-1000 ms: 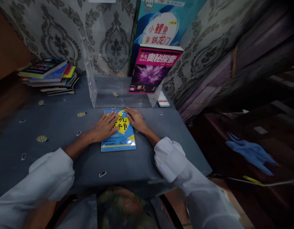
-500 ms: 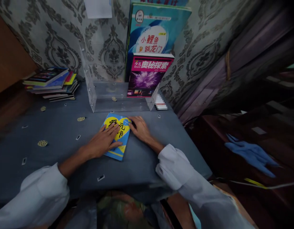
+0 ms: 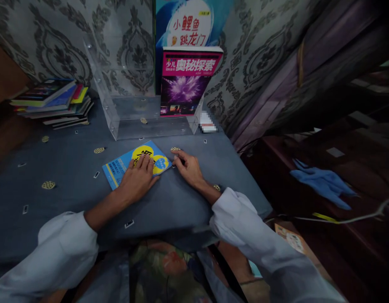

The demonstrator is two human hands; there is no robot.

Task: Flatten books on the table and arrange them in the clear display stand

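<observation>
A blue and yellow book lies flat on the grey tablecloth, turned at an angle, with its cover up. My left hand rests palm down on the cover, its fingers stretched out over the yellow part. At the book's right corner is my right hand, with its fingers bent, the index finger reaching forward and the thumb near the corner. Whether it touches the corner is hard to tell.
Behind the book stands a clear acrylic rack holding a pink-topped book and a larger teal book. A book stack lies at the back left. A blue cloth is at the right.
The book has turned counter-clockwise, its lower end swinging out to the left under my left hand. The camera view has shifted, so the rack sits higher and further left.
</observation>
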